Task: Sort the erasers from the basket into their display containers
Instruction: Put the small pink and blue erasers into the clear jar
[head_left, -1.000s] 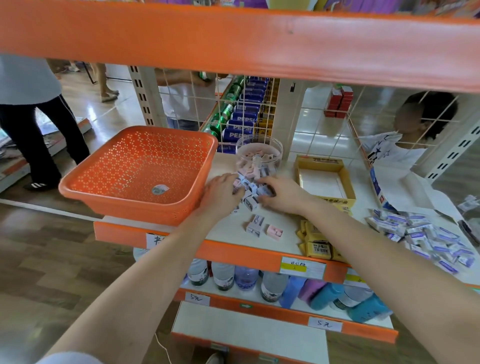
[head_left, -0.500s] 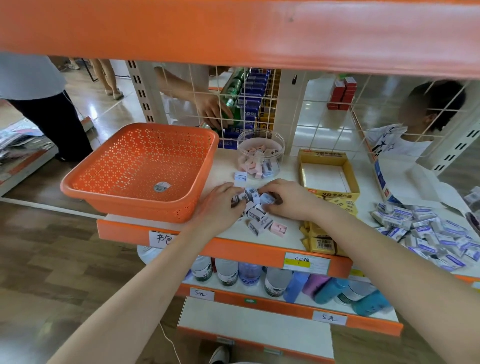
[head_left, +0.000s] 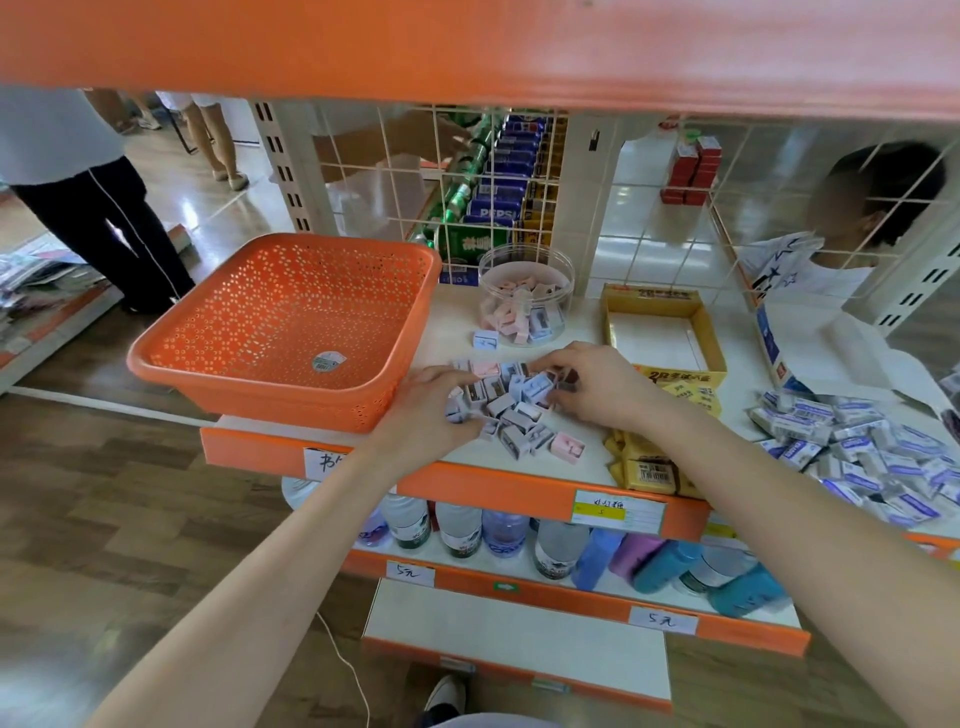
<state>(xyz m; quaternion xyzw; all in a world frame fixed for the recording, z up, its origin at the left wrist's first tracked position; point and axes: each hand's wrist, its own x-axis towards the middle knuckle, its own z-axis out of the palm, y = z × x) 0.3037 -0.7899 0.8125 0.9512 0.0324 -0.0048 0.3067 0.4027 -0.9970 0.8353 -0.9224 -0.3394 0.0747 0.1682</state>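
Both hands are down on the white shelf (head_left: 453, 323), cupping a heap of small erasers (head_left: 519, 410) from either side. The left hand (head_left: 431, 410) curls its fingers round the heap's left edge, right beside the orange basket (head_left: 291, 322). The right hand (head_left: 592, 384) curls over the right edge, so both are clamped on the pile with only erasers between them. A few lie loose at the front. Behind the heap there's a clear round jar (head_left: 524, 280) with more of the same inside, and one blue eraser (head_left: 484, 340) just in front of it. A yellow cardboard box (head_left: 660, 304) sits right of the jar, and a pile of blue-and-white erasers (head_left: 872, 452) lies well off to the right.
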